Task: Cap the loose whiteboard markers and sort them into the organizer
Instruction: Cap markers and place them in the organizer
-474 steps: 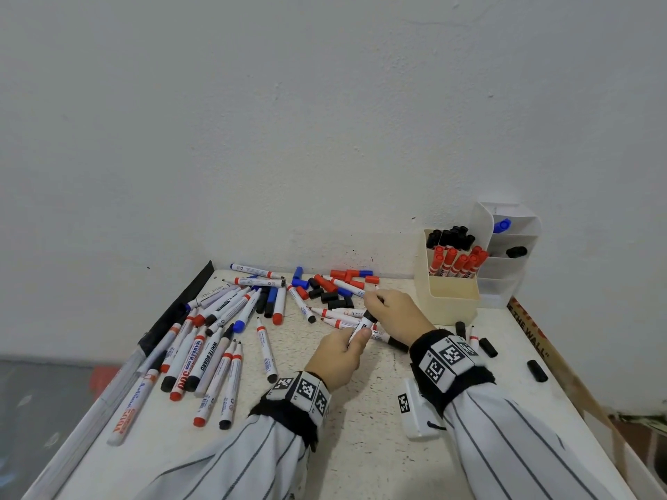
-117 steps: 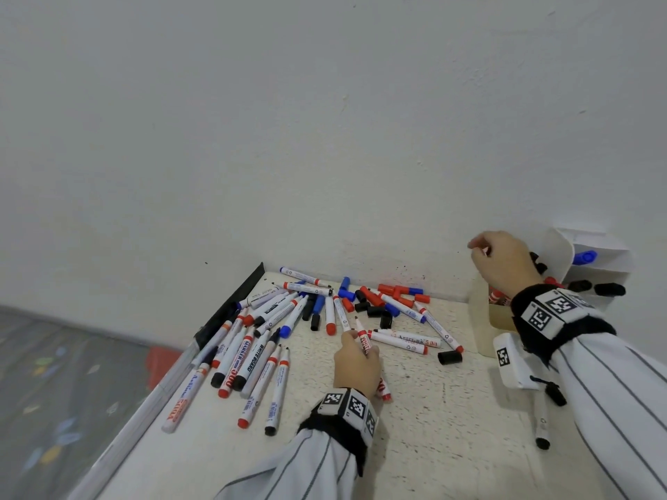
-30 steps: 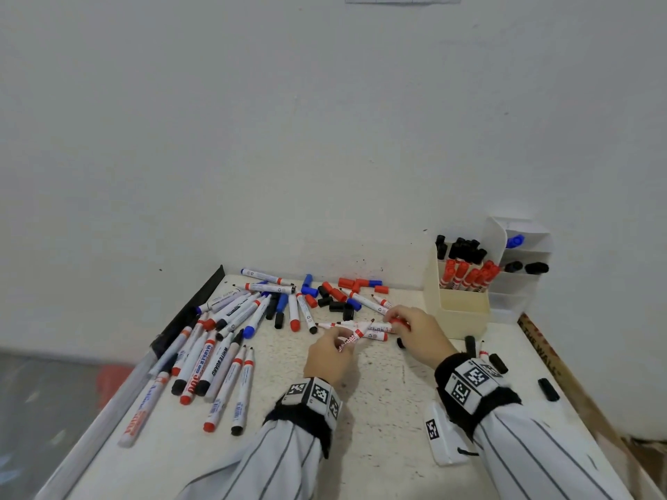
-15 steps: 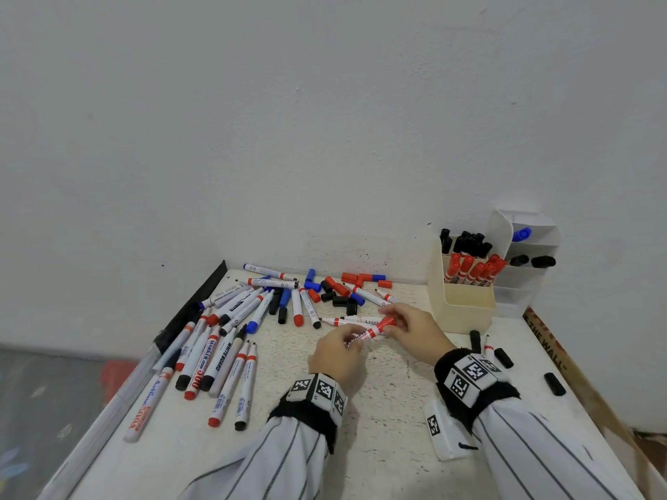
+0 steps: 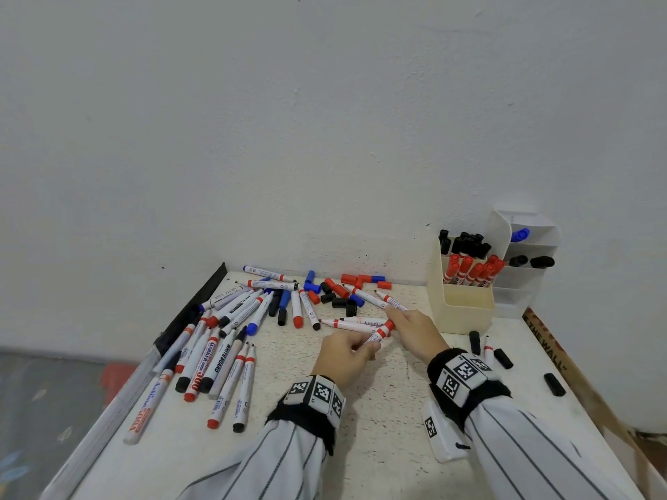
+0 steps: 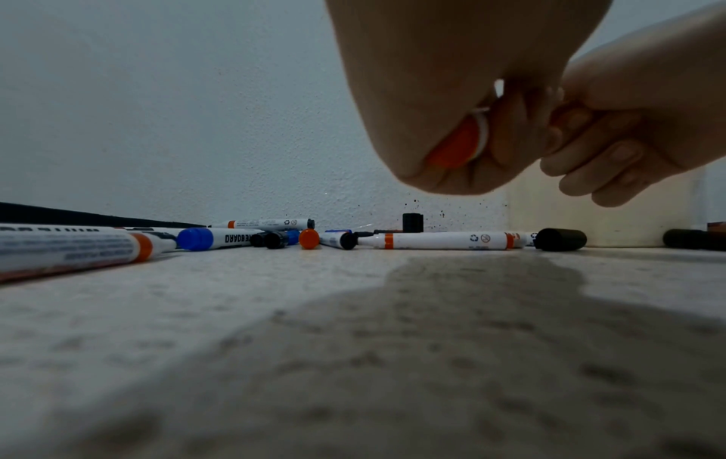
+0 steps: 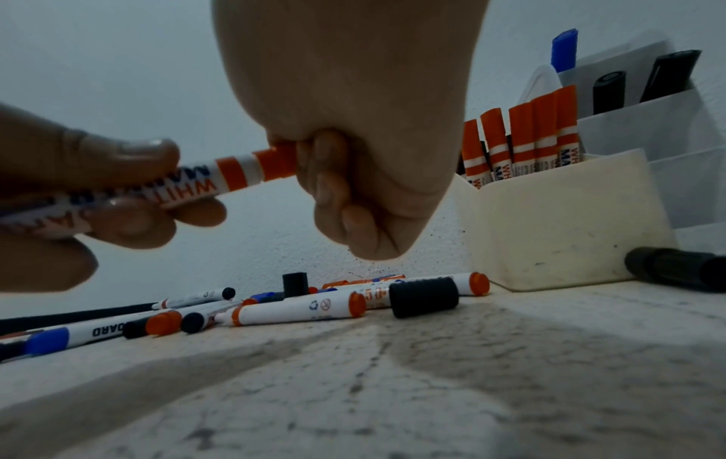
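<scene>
One red whiteboard marker (image 5: 377, 334) is held above the worktop (image 5: 379, 420): the left hand (image 5: 344, 357) grips its barrel, the right hand (image 5: 415, 328) curls round its red cap (image 7: 277, 163). Six capped red markers (image 5: 472, 270) stand in the cream organizer (image 5: 465, 308) just beside.

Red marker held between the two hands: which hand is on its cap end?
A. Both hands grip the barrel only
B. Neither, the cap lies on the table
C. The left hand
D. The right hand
D. In the right wrist view the right hand closes round the cap end of the red marker, while the left hand holds the printed barrel.
</scene>
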A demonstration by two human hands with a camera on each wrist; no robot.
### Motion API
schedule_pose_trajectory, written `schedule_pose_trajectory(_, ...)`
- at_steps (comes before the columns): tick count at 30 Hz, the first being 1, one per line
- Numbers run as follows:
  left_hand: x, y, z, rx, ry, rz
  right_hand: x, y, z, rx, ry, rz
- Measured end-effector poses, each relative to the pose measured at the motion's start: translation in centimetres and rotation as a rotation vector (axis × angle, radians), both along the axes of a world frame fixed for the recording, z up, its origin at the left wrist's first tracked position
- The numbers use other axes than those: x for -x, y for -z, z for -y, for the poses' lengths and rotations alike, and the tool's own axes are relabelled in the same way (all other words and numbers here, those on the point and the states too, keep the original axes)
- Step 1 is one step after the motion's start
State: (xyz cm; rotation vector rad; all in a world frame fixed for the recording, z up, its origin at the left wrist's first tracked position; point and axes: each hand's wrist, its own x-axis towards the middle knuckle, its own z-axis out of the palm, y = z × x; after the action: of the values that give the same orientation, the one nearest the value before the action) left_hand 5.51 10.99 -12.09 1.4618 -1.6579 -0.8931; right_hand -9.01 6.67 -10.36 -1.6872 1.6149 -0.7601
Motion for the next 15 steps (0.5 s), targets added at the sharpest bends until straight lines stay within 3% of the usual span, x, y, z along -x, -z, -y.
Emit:
schedule_pose_trajectory(3, 0.11, 0.04, -0.06, -0.027, 0.016, -0.008, -0.47, -0.10, -0.26, -0.014, 0.002, 0.079)
schedule_pose_trajectory(15, 0.41, -0.27, -0.42, -0.391, 0.091, -0.512, -0.71, 0.20, -0.26, -0.034, -0.140, 0.319)
